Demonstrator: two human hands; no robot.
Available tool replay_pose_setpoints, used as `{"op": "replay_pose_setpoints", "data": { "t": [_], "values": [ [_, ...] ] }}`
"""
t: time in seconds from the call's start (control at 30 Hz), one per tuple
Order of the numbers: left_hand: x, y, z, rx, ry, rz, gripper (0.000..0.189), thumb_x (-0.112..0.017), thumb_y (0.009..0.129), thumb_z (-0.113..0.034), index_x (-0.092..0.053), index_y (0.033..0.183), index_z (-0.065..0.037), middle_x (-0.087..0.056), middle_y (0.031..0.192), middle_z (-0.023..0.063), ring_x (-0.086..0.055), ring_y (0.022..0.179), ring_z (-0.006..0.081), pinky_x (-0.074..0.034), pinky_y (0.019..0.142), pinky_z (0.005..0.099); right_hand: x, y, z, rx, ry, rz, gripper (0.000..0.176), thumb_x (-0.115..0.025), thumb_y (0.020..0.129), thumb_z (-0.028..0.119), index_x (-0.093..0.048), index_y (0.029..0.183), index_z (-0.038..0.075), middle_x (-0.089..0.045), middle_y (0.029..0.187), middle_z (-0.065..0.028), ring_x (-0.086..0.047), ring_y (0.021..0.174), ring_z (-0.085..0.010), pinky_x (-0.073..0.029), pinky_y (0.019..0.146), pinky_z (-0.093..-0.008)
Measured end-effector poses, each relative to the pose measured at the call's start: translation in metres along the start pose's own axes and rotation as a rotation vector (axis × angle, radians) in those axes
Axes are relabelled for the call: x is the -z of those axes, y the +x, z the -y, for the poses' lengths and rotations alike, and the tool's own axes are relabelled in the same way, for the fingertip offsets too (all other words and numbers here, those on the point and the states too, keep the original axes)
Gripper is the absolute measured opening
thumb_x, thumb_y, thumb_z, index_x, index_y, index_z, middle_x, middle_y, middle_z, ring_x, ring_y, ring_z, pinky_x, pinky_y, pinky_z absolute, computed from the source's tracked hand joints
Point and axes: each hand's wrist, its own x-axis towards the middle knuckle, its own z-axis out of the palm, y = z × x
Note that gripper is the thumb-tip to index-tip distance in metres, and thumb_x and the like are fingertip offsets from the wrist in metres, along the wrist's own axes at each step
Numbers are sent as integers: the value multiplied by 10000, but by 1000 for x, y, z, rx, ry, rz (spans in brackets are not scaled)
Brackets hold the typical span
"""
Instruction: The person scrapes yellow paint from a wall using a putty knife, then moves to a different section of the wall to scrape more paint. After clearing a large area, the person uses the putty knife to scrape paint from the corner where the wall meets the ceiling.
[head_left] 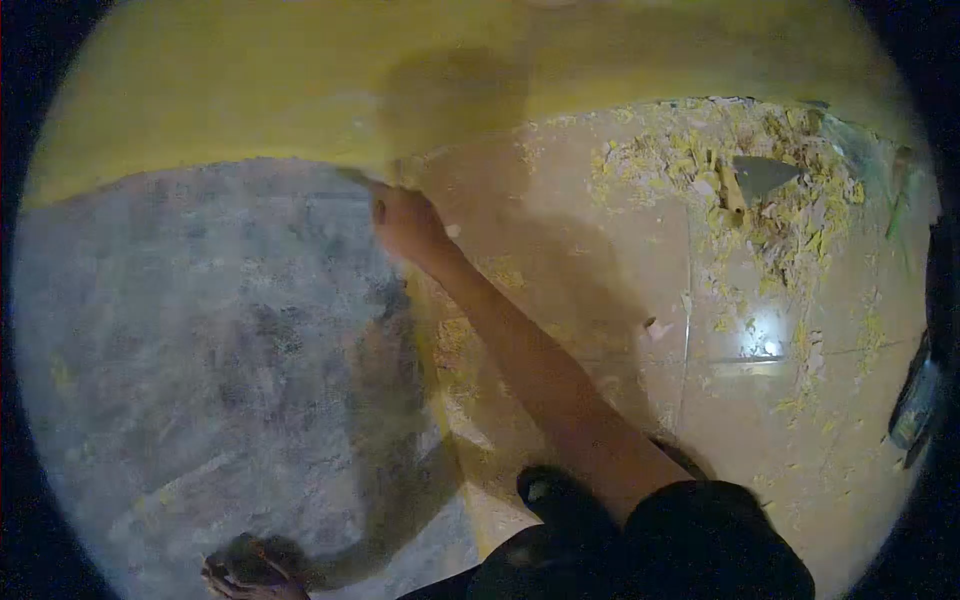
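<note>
My right hand [410, 225] is closed in a fist at the border between the rough grey surface [220, 330] and the yellow painted surface [250, 80]. A thin dark blade juts out to its left, apparently a scraper [352, 176]; its handle is hidden in my fist. Low on the left, my left hand [255, 580] is partly cut off by the frame edge, near the grey surface. Its visible fingers look spread, and a dark shadow lies beside them.
Yellow and whitish paint flakes [780, 230] litter the beige tiled floor [620, 290] on the right. Among them lies a putty knife [765, 177] with a triangular grey blade. A dark object [915, 395] stands at the right edge. My knee [720, 530] is at the bottom.
</note>
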Motion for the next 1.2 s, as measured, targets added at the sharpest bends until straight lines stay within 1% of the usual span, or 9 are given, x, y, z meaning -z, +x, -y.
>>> {"op": "replay_pose_setpoints", "data": {
  "t": [0.17,0.37,0.47,0.6,0.83,0.9,0.93,1.1,1.2],
  "values": [
    [197,34,-149,-270,-153,-588,839,-551,854,-568,-199,1397,-34,-310,1303,286,-340,1171,454,-316,946,627,-6,3,-5,124,-76,70,215,-499,872,177,-597,834,-11,-582,690,-232,-607,669,-369,-485,678,-499],
    [190,34,-142,-297,-112,-600,933,-525,869,-576,-46,1494,-75,-302,1335,270,-358,1180,422,-336,960,580,0,-10,19,59,-108,133,255,-507,869,154,-655,1066,89,-648,825,-215,-639,813,-390,-509,779,-483],
    [102,32,-93,-189,-56,-568,967,-527,869,-567,28,1502,-91,-258,1380,282,-346,1182,446,-327,949,600,-1,-17,29,-37,42,125,293,-507,874,160,-643,1118,72,-659,876,-230,-644,860,-389,-517,801,-466],
    [192,32,-143,-287,-148,-547,966,-543,856,-565,-15,1493,-65,-227,1377,309,-333,1171,481,-321,932,617,-8,-26,23,-15,47,152,287,-493,883,207,-653,1042,30,-648,870,-258,-642,815,-405,-517,763,-478],
    [142,30,-116,-145,-109,-443,1057,-559,827,-592,34,1472,-1,-205,1379,343,-288,1198,513,-314,934,627,15,2,15,134,-185,285,337,-477,884,247,-617,763,-35,-609,792,-304,-619,711,-439,-488,679,-529],
    [47,41,-75,-41,-1168,-634,443,-467,941,-351,-480,1306,-101,-574,1118,153,-601,804,247,-541,670,373,-1,-10,23,79,44,131,338,-479,872,229,-616,726,-44,-611,771,-300,-616,699,-444,-492,673,-531],
    [66,55,-98,-41,-1178,-645,443,-467,941,-351,-480,1306,-101,-574,1118,153,-601,804,247,-541,670,373,-5,-6,32,10,42,91,320,-485,867,222,-623,747,-41,-616,767,-292,-621,711,-443,-500,690,-522],
    [192,47,-147,-404,-55,-758,689,-550,904,-460,-304,1411,-62,-318,1429,261,-311,1315,454,-268,1042,625,-3,-20,38,23,116,142,236,-505,853,171,-635,928,-10,-635,814,-277,-638,813,-428,-515,792,-483],
    [123,19,-94,-242,79,-474,1059,-563,825,-591,19,1465,21,-281,1327,331,-329,1157,490,-322,945,612,-18,2,25,-2,-9,73,212,-494,849,142,-637,925,6,-634,812,-268,-636,794,-424,-513,770,-491]
  ]
}}
